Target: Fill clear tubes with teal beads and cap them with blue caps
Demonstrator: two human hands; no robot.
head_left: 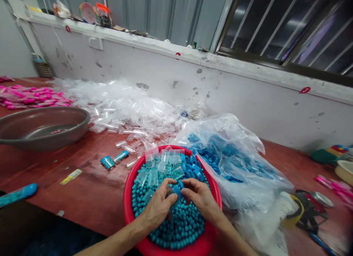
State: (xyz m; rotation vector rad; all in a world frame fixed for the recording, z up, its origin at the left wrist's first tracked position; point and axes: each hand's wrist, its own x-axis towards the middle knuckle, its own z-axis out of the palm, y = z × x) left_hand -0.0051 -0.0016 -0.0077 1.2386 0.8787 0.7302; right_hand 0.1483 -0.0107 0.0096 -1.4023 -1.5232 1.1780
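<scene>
A red basin (129,208) at the table's near edge holds a heap of teal balls (179,226), several small clear bags (162,167) and blue tube caps (193,169). My left hand (157,208) and my right hand (200,197) meet over the balls in the middle of the basin. Together they pinch a small blue tube piece (176,191) between their fingertips. Whether a clear bag is also in the fingers is hard to tell.
A clear plastic sack of blue pieces (226,156) lies right of the basin. A pile of clear tubes and bags (121,109) spreads behind it. A grey metal bowl (41,127) and pink packed items (30,98) are at left. Tape and tools (303,208) lie at right.
</scene>
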